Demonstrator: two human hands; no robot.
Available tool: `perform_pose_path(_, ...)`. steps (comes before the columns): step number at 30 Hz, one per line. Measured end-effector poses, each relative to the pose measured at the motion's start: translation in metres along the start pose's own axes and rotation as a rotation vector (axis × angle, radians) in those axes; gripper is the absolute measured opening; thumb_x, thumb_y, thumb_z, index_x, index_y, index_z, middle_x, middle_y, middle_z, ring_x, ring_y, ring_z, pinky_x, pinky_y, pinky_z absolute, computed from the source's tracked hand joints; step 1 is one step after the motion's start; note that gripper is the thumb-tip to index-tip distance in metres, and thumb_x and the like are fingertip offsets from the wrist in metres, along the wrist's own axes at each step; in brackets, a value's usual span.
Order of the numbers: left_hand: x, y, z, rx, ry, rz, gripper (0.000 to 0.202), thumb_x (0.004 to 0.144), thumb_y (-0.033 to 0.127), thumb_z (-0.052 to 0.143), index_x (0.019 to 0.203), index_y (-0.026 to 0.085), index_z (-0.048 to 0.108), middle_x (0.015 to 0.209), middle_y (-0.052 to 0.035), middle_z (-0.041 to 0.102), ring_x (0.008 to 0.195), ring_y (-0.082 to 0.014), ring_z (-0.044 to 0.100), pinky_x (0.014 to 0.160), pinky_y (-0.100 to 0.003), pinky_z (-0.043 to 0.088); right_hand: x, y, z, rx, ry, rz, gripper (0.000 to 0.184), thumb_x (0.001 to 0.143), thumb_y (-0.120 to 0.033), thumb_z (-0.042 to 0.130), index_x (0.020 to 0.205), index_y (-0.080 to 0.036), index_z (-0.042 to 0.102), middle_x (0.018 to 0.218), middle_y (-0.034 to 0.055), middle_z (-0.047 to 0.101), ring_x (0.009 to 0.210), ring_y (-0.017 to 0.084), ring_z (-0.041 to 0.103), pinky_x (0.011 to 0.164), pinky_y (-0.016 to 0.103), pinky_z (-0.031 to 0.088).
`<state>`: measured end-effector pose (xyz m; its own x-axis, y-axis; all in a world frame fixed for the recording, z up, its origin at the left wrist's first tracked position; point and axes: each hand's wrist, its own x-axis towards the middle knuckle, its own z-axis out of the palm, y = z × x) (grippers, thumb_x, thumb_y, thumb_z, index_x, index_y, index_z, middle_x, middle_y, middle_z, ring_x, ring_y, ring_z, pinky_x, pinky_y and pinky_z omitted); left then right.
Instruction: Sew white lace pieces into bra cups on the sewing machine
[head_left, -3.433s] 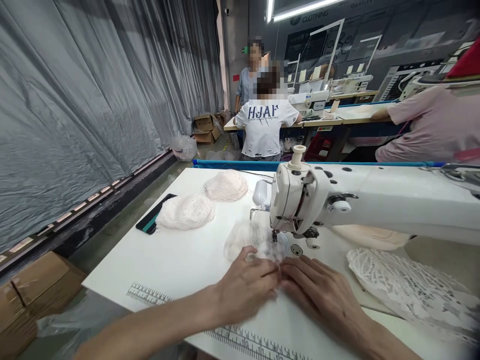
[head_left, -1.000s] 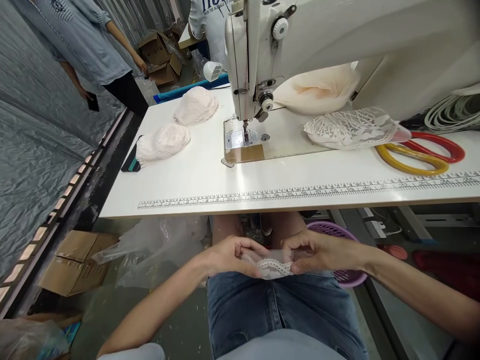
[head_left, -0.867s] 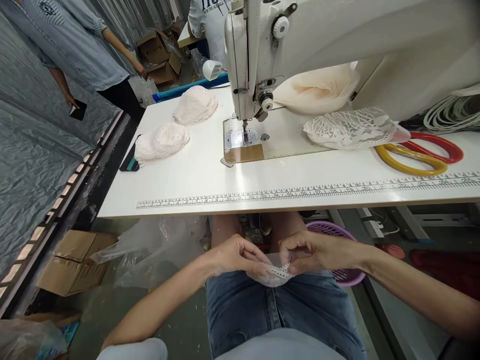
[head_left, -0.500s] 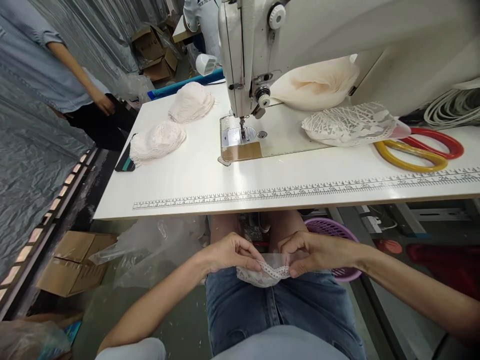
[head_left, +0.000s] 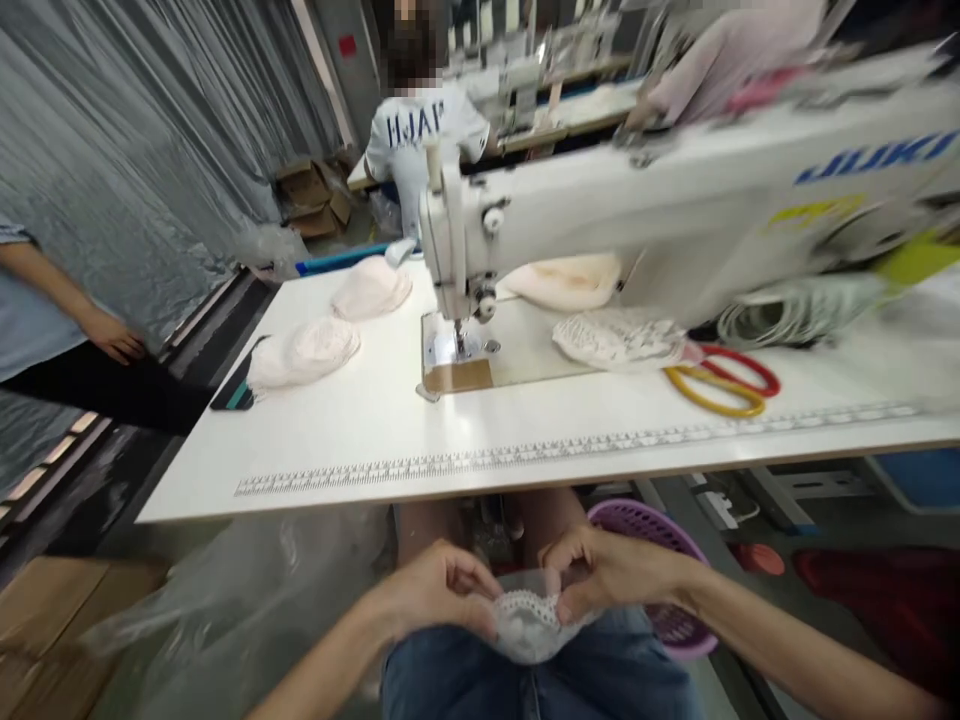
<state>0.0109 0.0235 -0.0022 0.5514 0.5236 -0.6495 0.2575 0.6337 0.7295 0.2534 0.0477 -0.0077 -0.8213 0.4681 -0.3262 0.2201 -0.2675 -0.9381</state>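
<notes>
Above my lap, a white lace piece (head_left: 529, 638) with a dotted, scalloped edge is stretched between my two hands. My left hand (head_left: 442, 597) pinches its left end between thumb and fingers. At the other end, my right hand (head_left: 596, 577) grips the lace edge and some sheer fabric, thumb in front. Both hands are below the front edge of the white table (head_left: 375, 430). Motion blur softens the lace's details. On the tabletop stands a white sewing machine (head_left: 585, 220), its needle area beyond my hands.
Pale lace cups (head_left: 307, 355) lie in piles at the table's left. Near the machine are a white lace piece (head_left: 619, 340) and red-and-yellow-handled scissors (head_left: 716, 390). A purple basket (head_left: 645, 520) stands below, right of my legs. A person (head_left: 56, 310) stands at the left; others sit beyond.
The camera view has tilted up, so the table and hands appear lower and more of the room shows. Both hands still hold the lace, its edge now more curved.
</notes>
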Motion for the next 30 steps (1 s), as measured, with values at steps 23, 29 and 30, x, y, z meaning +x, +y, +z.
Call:
perform_pose_path(23,0.023,-0.012,-0.010,0.177,0.134,0.127,0.050,0.042,0.052,0.084,0.070,0.014,0.068,0.057,0.0028,0.053,0.054,-0.0082,0.046,0.054,-0.020,0.036,0.011,0.013,0.007,0.095,0.112,0.027,0.050,0.045,-0.057,0.081,0.067,-0.014,0.066,0.053,-0.0057,0.048,0.048,0.005,0.036,0.044,0.017,0.026)
perform_pose_path(29,0.006,0.010,-0.002,-0.033,0.123,0.136,0.052,0.035,0.038,0.089,0.074,0.010,0.068,0.063,-0.0001,0.060,0.059,-0.0101,0.050,0.061,-0.023,0.039,0.008,-0.010,0.004,0.144,0.172,0.054,0.046,0.054,-0.054,0.078,0.063,-0.012,0.061,0.055,-0.0045,0.048,0.053,0.008,0.040,0.052,0.021,0.031)
perform_pose_path(30,0.002,0.014,-0.001,-0.043,0.116,0.131,0.050,0.037,0.036,0.088,0.075,0.010,0.068,0.066,-0.0005,0.061,0.061,-0.0103,0.051,0.062,-0.023,0.040,0.006,-0.012,0.001,0.159,0.163,0.056,0.043,0.057,-0.052,0.078,0.065,-0.012,0.062,0.057,-0.0044,0.048,0.056,0.009,0.042,0.054,0.021,0.032)
